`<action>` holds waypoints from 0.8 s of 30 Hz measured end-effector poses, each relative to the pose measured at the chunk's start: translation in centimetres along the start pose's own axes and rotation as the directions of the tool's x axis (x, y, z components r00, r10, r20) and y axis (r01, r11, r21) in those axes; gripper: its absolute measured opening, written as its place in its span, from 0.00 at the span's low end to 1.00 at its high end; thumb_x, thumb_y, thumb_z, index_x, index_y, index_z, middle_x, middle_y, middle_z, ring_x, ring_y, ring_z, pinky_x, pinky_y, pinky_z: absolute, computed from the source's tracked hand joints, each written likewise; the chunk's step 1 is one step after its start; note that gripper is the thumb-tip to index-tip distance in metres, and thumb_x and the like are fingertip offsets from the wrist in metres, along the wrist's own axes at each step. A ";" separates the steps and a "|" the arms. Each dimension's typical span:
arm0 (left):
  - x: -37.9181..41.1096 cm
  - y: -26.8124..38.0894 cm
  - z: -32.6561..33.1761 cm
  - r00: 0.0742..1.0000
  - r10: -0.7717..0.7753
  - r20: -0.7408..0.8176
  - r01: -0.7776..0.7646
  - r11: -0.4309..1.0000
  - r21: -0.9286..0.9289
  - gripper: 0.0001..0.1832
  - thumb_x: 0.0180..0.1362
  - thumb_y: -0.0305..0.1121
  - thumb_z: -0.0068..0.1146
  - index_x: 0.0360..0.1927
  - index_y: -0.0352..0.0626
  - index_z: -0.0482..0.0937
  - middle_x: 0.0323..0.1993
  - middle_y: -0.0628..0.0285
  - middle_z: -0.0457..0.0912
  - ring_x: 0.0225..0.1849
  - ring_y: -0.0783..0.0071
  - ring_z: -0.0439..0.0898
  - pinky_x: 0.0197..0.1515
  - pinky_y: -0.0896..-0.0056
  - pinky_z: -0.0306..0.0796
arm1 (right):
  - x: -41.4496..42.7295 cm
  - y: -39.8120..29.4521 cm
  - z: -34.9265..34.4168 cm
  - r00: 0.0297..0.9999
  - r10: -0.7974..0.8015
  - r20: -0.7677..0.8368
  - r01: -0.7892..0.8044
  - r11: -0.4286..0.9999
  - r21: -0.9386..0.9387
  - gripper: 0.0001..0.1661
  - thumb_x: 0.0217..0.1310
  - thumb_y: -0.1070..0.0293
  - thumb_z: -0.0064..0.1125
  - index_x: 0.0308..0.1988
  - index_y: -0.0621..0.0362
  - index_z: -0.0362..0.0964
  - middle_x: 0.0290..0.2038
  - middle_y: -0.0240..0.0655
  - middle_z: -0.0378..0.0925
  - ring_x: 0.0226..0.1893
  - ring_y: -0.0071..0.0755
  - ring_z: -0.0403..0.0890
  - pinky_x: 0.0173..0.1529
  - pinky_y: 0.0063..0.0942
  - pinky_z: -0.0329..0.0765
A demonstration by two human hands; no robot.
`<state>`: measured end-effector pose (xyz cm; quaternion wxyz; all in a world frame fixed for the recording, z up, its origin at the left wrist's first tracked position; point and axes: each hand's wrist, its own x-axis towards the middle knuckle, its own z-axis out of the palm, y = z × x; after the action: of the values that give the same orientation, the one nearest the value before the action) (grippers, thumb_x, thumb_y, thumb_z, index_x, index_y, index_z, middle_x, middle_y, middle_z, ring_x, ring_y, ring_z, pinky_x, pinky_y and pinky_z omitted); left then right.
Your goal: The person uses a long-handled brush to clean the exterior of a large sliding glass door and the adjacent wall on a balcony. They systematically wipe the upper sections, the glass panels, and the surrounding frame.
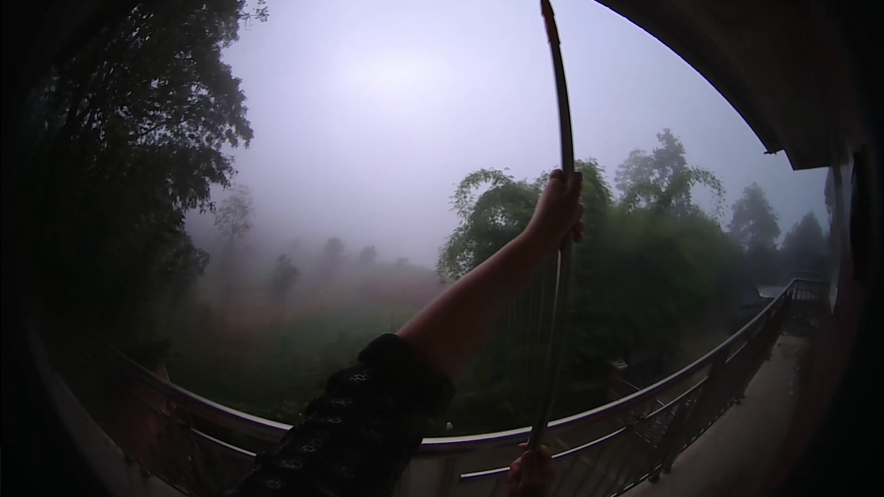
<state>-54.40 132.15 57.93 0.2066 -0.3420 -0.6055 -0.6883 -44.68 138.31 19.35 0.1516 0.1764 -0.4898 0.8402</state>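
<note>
A long, slim metal pole (564, 110) stands nearly upright before me, leaning slightly, with a reddish section near its top. My left hand (561, 207) is wrapped around the pole at about mid-height, the arm stretched up and forward in a dark patterned sleeve. Lower down, my right hand (532, 471) grips the same pole close to the bottom of the view. The pole's upper tip reaches the dark overhead edge; whether it touches anything there cannot be told. Its lower end is hidden at or below my right hand.
A metal balcony railing (483, 440) curves across in front and runs back along the right. Beside it lies a walkway floor (766, 393). A dark roof overhang (732, 34) is above. Beyond the railing stand a leafy tree (159, 103), bamboo (642, 269) and fog.
</note>
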 end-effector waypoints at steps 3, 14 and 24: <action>-0.1 -3.1 -1.7 0.994 0.059 0.095 -0.051 0.995 -0.085 0.17 0.59 0.52 0.46 0.38 0.53 0.58 0.17 0.67 0.64 0.12 0.77 0.65 0.11 0.73 0.63 | -0.7 3.8 -1.5 0.997 0.061 -0.054 -0.062 0.998 -0.031 0.07 0.62 0.63 0.49 0.31 0.50 0.62 0.15 0.21 0.60 0.10 0.14 0.57 0.12 0.14 0.53; -21.5 -12.2 -9.2 0.996 -0.082 -0.036 0.067 0.949 -0.309 0.09 0.64 0.41 0.42 0.41 0.50 0.61 0.22 0.71 0.65 0.18 0.83 0.67 0.18 0.80 0.64 | -6.9 20.0 -5.4 0.861 0.409 0.302 -0.092 0.710 -0.698 0.09 0.56 0.67 0.55 0.39 0.52 0.71 0.20 0.31 0.72 0.19 0.25 0.71 0.21 0.25 0.66; -42.9 -10.8 -19.6 0.830 -0.190 -0.524 0.109 0.977 -0.181 0.08 0.61 0.32 0.45 0.39 0.45 0.60 0.24 0.64 0.67 0.24 0.73 0.75 0.29 0.72 0.71 | -10.1 22.3 3.9 0.546 0.490 0.679 0.120 0.757 -0.643 0.10 0.55 0.66 0.55 0.40 0.51 0.71 0.22 0.32 0.73 0.21 0.28 0.72 0.23 0.27 0.67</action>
<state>-37.12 109.43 18.90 0.2885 -0.1006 -0.4971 -0.8121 -44.61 123.49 -0.58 -0.1402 0.4268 -0.7665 0.4589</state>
